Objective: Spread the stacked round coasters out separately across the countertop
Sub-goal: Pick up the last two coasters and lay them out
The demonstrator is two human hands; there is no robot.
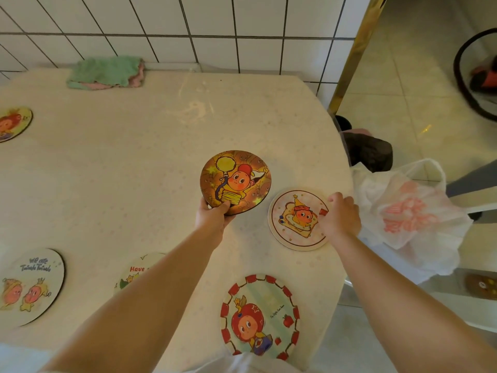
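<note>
My left hand (pixel 213 215) grips the near edge of an orange-brown cartoon coaster (pixel 235 181), held tilted above the countertop (pixel 121 162). My right hand (pixel 340 216) rests on the right rim of a pink toast-picture coaster (pixel 293 219) that lies flat near the counter's right edge. Other round coasters lie apart from each other: a red-bordered one (pixel 259 317) at the front, a "Have" one (pixel 134 270) partly under my left forearm, a white one with two figures (pixel 29 286) at front left, and a yellowish one (pixel 13 123) at the far left.
A folded green and pink cloth (pixel 107 72) lies at the back by the tiled wall (pixel 215 20). A white plastic bag (pixel 411 219) hangs off the counter's right edge, with a dark bag (pixel 368 149) behind it. The floor drops away to the right.
</note>
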